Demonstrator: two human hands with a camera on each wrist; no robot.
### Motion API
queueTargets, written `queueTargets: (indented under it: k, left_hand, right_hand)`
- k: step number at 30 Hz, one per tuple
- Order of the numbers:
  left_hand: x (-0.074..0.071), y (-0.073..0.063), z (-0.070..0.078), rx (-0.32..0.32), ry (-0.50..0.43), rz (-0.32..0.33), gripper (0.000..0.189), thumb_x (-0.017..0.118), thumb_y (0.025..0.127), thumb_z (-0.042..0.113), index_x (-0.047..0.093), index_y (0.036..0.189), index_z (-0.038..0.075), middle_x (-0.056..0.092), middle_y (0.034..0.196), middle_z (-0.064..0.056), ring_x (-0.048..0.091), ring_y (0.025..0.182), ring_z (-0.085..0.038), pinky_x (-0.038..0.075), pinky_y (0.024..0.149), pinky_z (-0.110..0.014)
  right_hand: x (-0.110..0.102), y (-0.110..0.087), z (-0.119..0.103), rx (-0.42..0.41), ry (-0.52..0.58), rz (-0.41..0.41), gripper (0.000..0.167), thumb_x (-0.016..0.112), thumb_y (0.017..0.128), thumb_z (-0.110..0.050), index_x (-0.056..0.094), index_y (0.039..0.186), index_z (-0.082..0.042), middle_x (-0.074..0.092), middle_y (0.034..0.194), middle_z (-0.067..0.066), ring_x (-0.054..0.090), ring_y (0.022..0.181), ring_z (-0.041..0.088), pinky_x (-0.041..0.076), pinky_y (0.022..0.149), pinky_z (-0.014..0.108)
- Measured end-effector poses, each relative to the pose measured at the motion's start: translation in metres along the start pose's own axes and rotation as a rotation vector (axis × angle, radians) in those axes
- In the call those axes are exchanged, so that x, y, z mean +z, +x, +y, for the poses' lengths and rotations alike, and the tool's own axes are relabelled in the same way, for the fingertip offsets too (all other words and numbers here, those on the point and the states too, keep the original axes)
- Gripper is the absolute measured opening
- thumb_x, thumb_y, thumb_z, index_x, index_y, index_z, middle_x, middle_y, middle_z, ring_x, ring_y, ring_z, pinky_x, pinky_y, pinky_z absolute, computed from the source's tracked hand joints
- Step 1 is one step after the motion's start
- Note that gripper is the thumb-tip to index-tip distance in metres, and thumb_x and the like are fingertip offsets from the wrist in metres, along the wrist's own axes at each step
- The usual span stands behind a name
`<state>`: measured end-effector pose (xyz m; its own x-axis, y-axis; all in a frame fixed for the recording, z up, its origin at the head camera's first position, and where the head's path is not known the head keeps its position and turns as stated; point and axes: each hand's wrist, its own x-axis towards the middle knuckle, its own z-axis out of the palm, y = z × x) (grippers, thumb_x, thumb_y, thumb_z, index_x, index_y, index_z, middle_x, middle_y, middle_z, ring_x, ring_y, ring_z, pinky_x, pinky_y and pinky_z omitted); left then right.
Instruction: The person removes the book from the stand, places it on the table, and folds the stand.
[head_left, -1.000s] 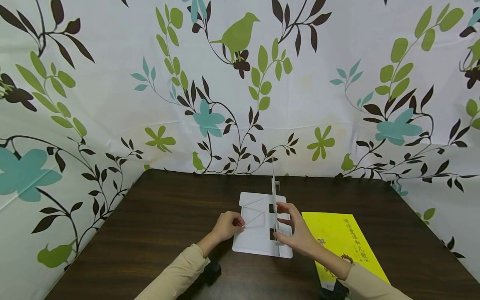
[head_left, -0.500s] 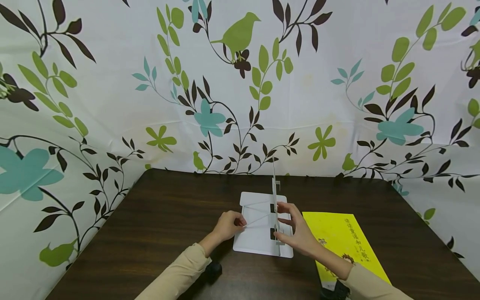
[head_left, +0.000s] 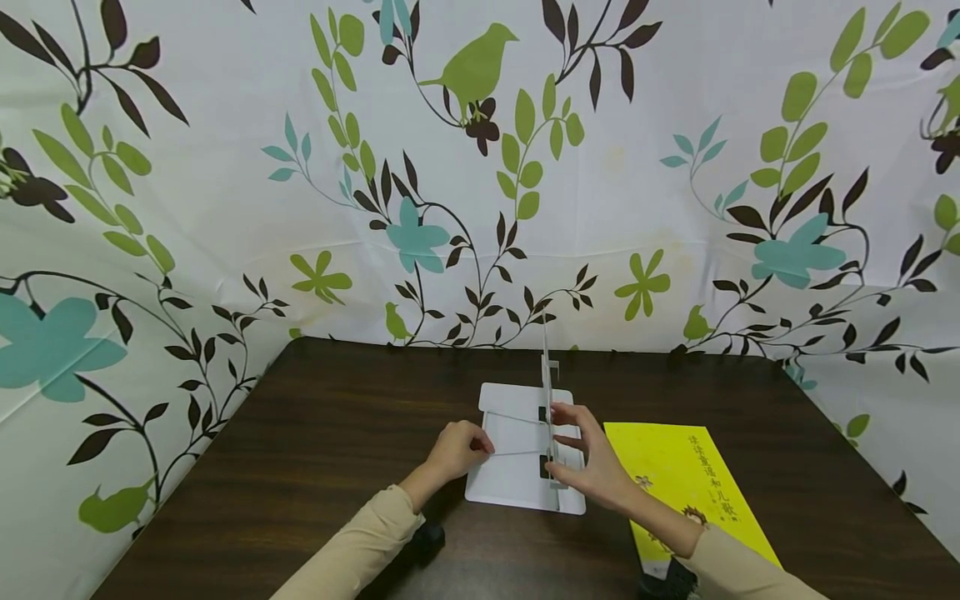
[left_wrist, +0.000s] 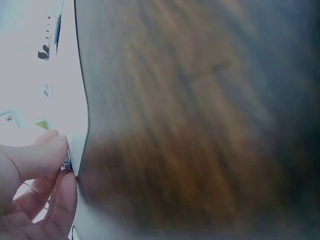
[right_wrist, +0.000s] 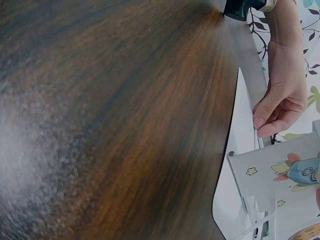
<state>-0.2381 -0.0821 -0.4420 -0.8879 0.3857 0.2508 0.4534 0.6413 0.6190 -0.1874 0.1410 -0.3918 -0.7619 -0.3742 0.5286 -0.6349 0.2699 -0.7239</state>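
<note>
A white book stand lies unfolded, its flat base plate [head_left: 502, 482] on the table and its panel [head_left: 547, 383] upright near the plate's right side. In the right wrist view that panel [right_wrist: 295, 170] shows a cartoon rocket print. At the base's left edge my left hand [head_left: 456, 450] pinches a thin wire bracket [head_left: 516, 453] between thumb and fingers. Its wire arms reach rightward to the upright panel. In the left wrist view the left hand's [left_wrist: 42, 185] fingertips close at the plate's edge. My right hand [head_left: 592, 458] holds the panel from the right, thumb nearer me.
To the right lies a yellow book [head_left: 697, 475], partly under my right forearm. The dark wooden table [head_left: 337, 433] ends at a patterned cloth [head_left: 585, 183] behind and at the sides. Dark wrist devices sit under both forearms.
The wire arms have swung down and toward me; their right ends now reach the upright panel. My left hand stays at the plate's left edge, and my right hand holds still.
</note>
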Motion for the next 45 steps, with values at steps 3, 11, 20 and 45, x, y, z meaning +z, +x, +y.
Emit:
queueTargets:
  k: [3,11,20,45]
  left_hand:
    - [0.000,0.000,0.000,-0.002,0.017,0.004,0.010,0.069,0.072,-0.005,0.070,0.067,0.004,0.066,0.068,-0.004,0.054,0.064,-0.012,0.044,0.056,-0.023]
    - [-0.001,0.001,0.000,0.003,0.012,-0.010,0.009,0.069,0.071,-0.005,0.070,0.069,0.004,0.066,0.069,-0.004,0.055,0.066,-0.012,0.045,0.058,-0.023]
    - [-0.007,-0.004,-0.005,0.048,-0.043,-0.085,0.011,0.068,0.071,-0.008,0.069,0.079,-0.001,0.065,0.075,-0.007,0.059,0.071,-0.016,0.048,0.063,-0.025]
    - [-0.051,-0.021,0.020,0.085,-0.329,0.035,0.031,0.069,0.078,0.003,0.061,0.108,0.000,0.064,0.101,-0.012,0.060,0.092,-0.024,0.052,0.074,-0.035]
  right_hand:
    - [0.000,0.002,-0.008,0.003,0.002,0.001,0.063,0.066,0.066,0.010,0.038,0.122,0.014,0.043,0.113,0.032,0.045,0.098,0.045,0.046,0.078,0.052]
    - [0.004,-0.004,0.024,-0.001,-0.009,0.013,0.068,0.071,0.068,0.002,0.040,0.128,0.001,0.046,0.119,0.015,0.048,0.102,0.033,0.050,0.080,0.042]
    - [0.011,-0.011,0.030,0.066,-0.005,0.050,0.057,0.067,0.073,-0.008,0.045,0.125,-0.006,0.048,0.119,0.014,0.050,0.102,0.033,0.052,0.077,0.039]
    - [0.039,0.000,0.017,0.288,-0.105,0.060,0.053,0.075,0.069,-0.015,0.053,0.116,-0.010,0.051,0.113,0.003,0.049,0.103,0.023,0.050,0.079,0.046]
